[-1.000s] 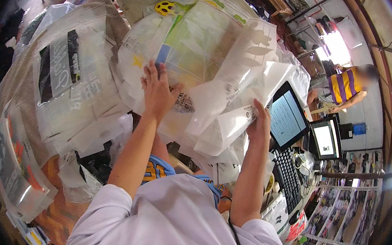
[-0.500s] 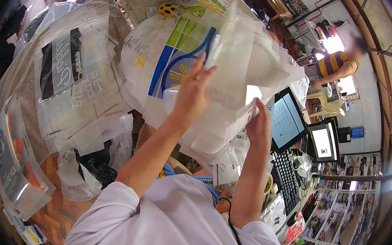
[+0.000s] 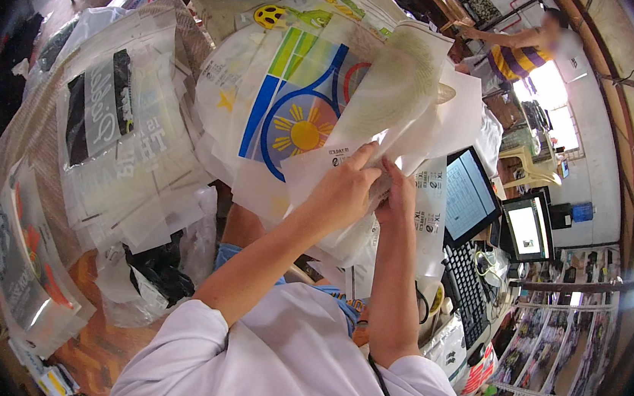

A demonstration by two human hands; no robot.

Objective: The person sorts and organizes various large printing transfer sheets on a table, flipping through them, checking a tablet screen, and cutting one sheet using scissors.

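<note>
A translucent film sheet is lifted and curled over to the right, its upper part standing off the pile. My left hand pinches its near part, close to small dark printing. Right beside it, my right hand is closed on the same film, thumb and fingers together; some fingertips are hidden behind folds. Beneath and to the left lies a printed film sheet with a blue racket shape and a yellow sun. Another strip of film with small printed marks hangs beside my right wrist.
At left is a stack of printed film sheets, with more sheets lower down. On the right stand a tilted monitor, a keyboard and a second screen. A person in a striped shirt is beyond.
My left hand has come down and right to meet my right hand, which shifted slightly left. The film is now curled up, uncovering more of the sun print. The other person has moved farther back.
</note>
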